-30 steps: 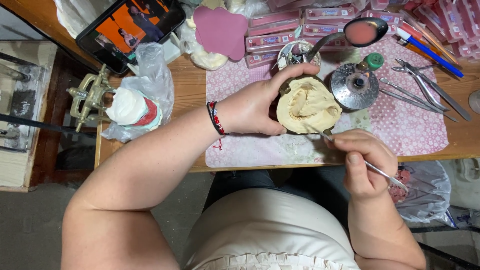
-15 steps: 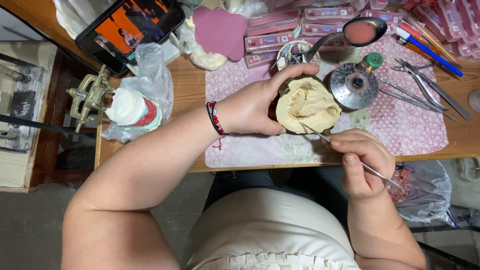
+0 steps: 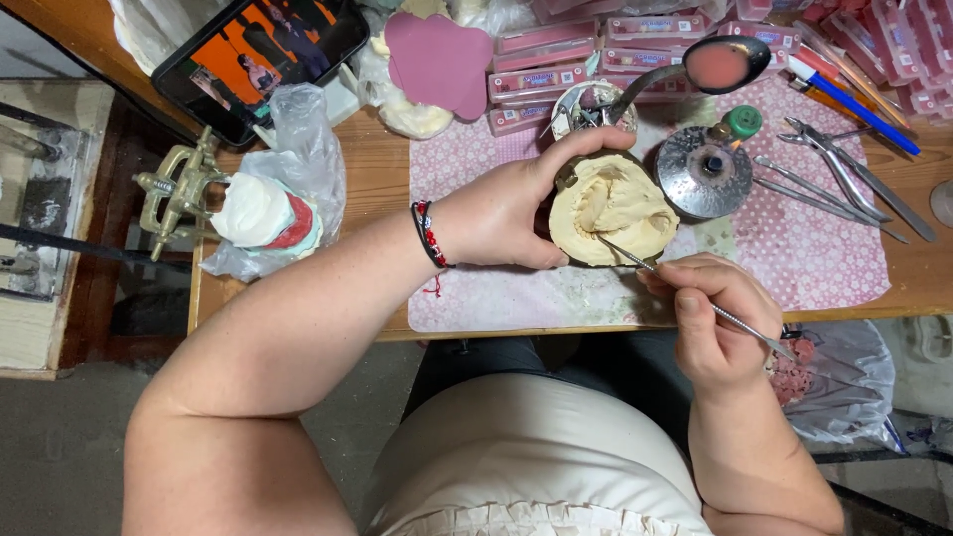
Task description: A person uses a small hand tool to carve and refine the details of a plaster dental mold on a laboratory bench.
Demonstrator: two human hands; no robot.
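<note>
My left hand (image 3: 511, 203) grips a cream-coloured plaster mould (image 3: 608, 206) from its left side, holding it on a pink dotted mat (image 3: 794, 248). My right hand (image 3: 710, 318) sits just below and to the right of the mould, pinching a thin metal carving tool (image 3: 685, 293). The tool's tip touches the mould's lower middle surface. A black and red bracelet is on my left wrist.
Behind the mould stand a round metal burner (image 3: 703, 171), a spoon with pink wax (image 3: 720, 62), metal pliers and instruments (image 3: 844, 184), and pink boxes (image 3: 566, 79). A phone (image 3: 260, 55), a brass clamp (image 3: 179, 189) and plastic bags lie to the left.
My right hand has shifted slightly with the tool, its tip working across the mould. My left hand keeps the mould in the same place.
</note>
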